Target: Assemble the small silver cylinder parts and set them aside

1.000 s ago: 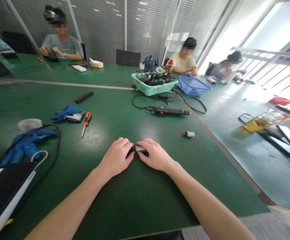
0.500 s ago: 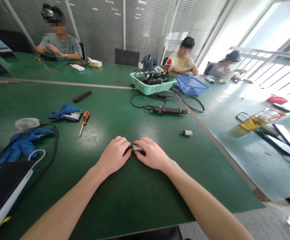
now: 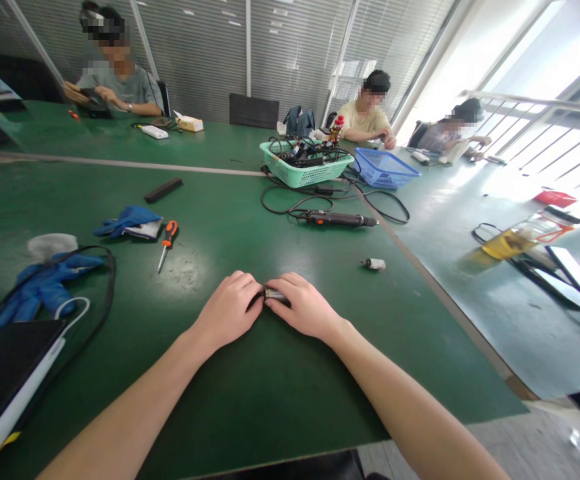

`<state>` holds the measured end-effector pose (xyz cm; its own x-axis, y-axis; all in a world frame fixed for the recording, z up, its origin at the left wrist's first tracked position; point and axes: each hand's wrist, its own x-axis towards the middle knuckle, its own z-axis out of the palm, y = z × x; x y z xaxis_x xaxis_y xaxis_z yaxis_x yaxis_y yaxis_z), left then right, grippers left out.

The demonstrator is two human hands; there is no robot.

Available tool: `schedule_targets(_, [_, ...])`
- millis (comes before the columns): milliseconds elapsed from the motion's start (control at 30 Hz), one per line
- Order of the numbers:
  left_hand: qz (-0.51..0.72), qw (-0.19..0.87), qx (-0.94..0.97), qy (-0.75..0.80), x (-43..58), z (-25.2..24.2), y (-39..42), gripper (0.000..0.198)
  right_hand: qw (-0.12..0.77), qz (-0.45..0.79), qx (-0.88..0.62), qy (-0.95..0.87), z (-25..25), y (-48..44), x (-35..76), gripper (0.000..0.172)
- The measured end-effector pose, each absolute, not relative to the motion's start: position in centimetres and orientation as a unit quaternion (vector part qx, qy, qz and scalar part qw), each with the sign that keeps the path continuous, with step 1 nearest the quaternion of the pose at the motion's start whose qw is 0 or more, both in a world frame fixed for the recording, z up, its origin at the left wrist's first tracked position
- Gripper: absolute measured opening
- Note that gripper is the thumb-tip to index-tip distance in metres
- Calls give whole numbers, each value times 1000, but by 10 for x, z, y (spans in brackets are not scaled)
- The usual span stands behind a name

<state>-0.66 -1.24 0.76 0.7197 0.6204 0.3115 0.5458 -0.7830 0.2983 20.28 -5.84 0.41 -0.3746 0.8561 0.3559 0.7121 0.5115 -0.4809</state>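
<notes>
Both my hands rest close together on the green table. Fingers of my right hand (image 3: 303,303) are wrapped round a small silver metal cylinder (image 3: 274,294), which looks like a small motor. My left hand (image 3: 233,305) pinches the dark end of the same piece, and its fingertips almost meet those of the right. Much of the piece is hidden under my fingers. A similar small silver-and-black motor (image 3: 373,264) lies apart, to the right beyond my right hand. Left of my hands lies an orange-handled screwdriver (image 3: 169,238).
A corded electric screwdriver (image 3: 343,219) lies in front of a green basket (image 3: 303,176) of cables and a blue basket (image 3: 385,175). Blue gloves (image 3: 130,220), a black bar (image 3: 163,191) and a black notebook-like object (image 3: 10,373) lie leftward. A bottle (image 3: 520,237) stands right. Several people sit around the table.
My hands keep nearly the same place and grip on the small motor. Across the table, the person at the left has raised a hand with a dark object.
</notes>
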Motion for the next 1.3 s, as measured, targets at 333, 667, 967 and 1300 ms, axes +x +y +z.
schedule_targets(333, [203,95,922,316,-6,7,-12,13,292,123,-483,-816,3,-58,202,25])
schedule_targets(667, [205,97,921,316,-7,6,-11,11,292,122,-484,-816,3,-59,201,24])
schedule_targets(967, [195,93,922,323,-6,5,-11,10,290,117,-483,-818,2,-58,201,22])
schedule_targets(1300, [191,91,922,323,-6,6,-12,10,291,117,-482,-818,4,-58,202,22])
